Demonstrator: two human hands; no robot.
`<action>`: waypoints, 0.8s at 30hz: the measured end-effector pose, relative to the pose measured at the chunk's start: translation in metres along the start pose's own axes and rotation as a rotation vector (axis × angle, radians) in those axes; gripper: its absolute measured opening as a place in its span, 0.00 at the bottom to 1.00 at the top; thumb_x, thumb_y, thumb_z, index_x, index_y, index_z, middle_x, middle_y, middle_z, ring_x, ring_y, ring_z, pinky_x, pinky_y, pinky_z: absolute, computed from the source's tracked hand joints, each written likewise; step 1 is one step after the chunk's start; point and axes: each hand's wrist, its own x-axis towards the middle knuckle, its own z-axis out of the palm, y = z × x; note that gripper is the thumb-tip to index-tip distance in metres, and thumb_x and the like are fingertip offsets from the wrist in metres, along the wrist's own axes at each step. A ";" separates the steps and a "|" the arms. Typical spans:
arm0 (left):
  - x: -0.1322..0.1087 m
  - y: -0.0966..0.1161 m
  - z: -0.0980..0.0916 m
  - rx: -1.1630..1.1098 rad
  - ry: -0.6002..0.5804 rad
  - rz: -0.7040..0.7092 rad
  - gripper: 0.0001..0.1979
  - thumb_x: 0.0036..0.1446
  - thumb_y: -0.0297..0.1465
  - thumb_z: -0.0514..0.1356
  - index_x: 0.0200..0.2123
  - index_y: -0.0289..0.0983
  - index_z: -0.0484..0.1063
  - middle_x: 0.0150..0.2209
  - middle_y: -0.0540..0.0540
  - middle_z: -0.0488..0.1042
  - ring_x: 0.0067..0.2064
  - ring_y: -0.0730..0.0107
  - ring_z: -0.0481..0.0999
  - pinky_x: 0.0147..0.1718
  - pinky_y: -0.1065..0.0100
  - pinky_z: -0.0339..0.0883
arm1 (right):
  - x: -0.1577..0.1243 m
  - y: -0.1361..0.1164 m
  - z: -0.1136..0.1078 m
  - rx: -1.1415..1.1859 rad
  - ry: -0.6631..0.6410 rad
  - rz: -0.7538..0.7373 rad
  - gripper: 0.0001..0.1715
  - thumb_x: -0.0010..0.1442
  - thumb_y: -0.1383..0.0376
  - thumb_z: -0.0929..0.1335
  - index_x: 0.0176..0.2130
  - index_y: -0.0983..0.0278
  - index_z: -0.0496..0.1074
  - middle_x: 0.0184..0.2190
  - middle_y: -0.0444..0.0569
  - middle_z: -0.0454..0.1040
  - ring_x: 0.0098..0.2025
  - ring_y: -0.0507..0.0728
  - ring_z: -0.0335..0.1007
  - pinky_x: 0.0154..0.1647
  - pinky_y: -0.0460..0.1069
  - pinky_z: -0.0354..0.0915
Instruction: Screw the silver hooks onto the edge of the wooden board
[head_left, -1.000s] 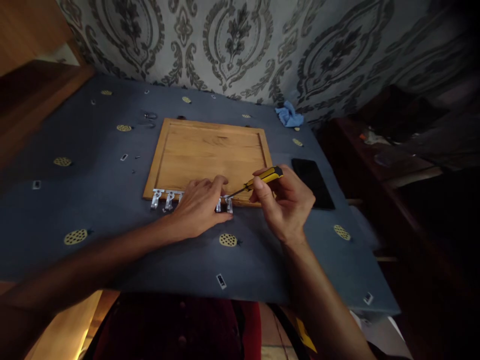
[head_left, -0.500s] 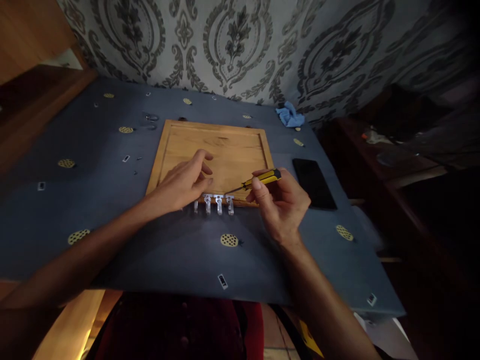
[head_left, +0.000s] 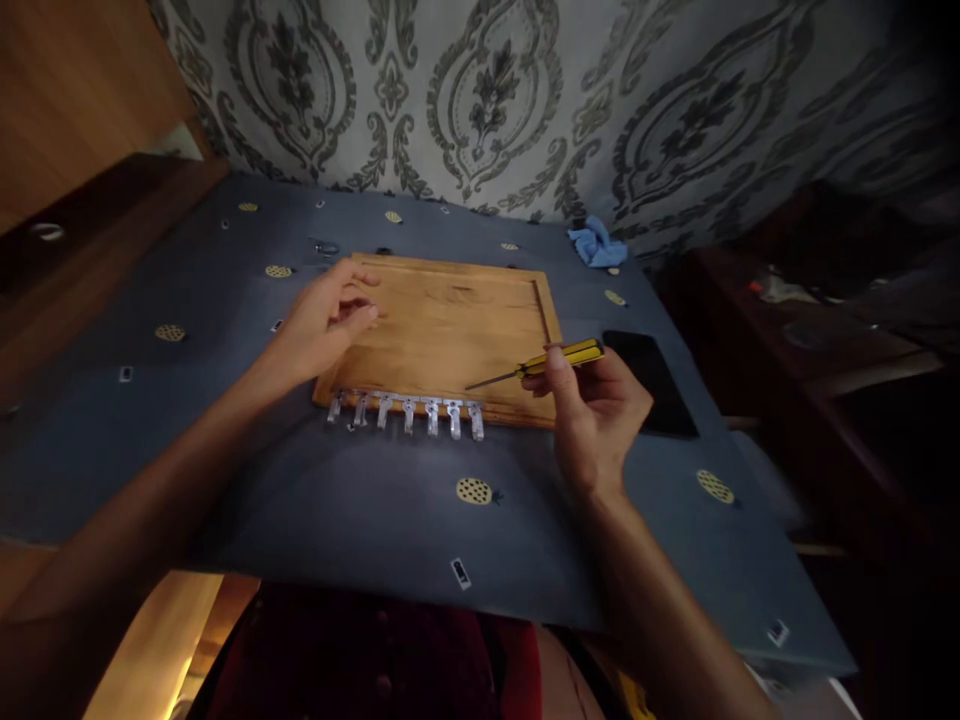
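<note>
A yellow-and-black screwdriver point(head_left: 562, 358) is gripped in my right hand point(head_left: 600, 410), its thin shaft pointing left over the wooden board. The raised-edge wooden board point(head_left: 450, 320) lies on the table in front of me. Along its near edge runs a row of several small metal hooks point(head_left: 409, 412), hanging past the edge. My left hand point(head_left: 326, 318) is over the board's left side, fingers curved and apart, with nothing in it. Whether its fingertips touch the board I cannot tell.
A black phone point(head_left: 651, 385) lies right of the board. A crumpled blue cloth point(head_left: 598, 243) sits at the far right corner, and a small metal object point(head_left: 324, 246) lies behind the board's left corner. Patterned fabric point(head_left: 487, 100) hangs behind the blue tablecloth point(head_left: 360, 520).
My left hand has moved left and away from the near edge, uncovering more of the hook row. The screwdriver tip has lifted off the hooks. The whole view has shifted slightly.
</note>
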 end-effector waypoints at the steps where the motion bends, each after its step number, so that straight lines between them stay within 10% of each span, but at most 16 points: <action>1: -0.001 -0.004 -0.005 0.008 0.013 -0.015 0.14 0.59 0.31 0.58 0.49 0.39 0.66 0.39 0.46 0.79 0.41 0.62 0.80 0.44 0.58 0.73 | 0.002 0.003 0.000 0.023 0.003 0.043 0.18 0.59 0.51 0.74 0.34 0.62 0.72 0.24 0.43 0.75 0.25 0.54 0.76 0.27 0.48 0.71; 14: -0.012 -0.091 -0.074 0.324 0.373 -0.179 0.07 0.56 0.32 0.56 0.37 0.39 0.72 0.37 0.46 0.78 0.40 0.63 0.77 0.44 0.62 0.69 | 0.021 0.047 -0.009 0.203 -0.227 0.459 0.30 0.46 0.51 0.81 0.44 0.61 0.76 0.28 0.49 0.82 0.29 0.59 0.81 0.32 0.50 0.79; 24: -0.018 -0.100 -0.073 0.462 0.223 -0.179 0.07 0.57 0.27 0.58 0.36 0.39 0.76 0.33 0.47 0.79 0.37 0.63 0.76 0.41 0.63 0.66 | 0.023 0.033 -0.009 0.201 -0.136 0.500 0.18 0.48 0.59 0.82 0.39 0.61 0.81 0.22 0.53 0.80 0.24 0.55 0.77 0.27 0.42 0.75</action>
